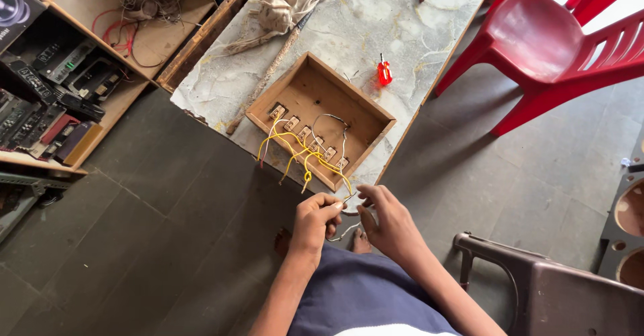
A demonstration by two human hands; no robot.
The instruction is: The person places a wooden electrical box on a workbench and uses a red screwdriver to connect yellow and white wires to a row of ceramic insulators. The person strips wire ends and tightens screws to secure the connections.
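Two bare hands meet just below the near edge of the marble tabletop [376, 14]. The left hand [315, 220] is curled shut, pinching a thin wire [343, 232] between thumb and fingertips. The right hand [386, 218] is half closed just beside it, its fingers bent toward the same wire. Just above both hands lies an open wooden switch box [320, 88], yellow wires [295, 155] trailing from it toward the left hand. Farther beyond the right hand sits a small red screwdriver [384, 72].
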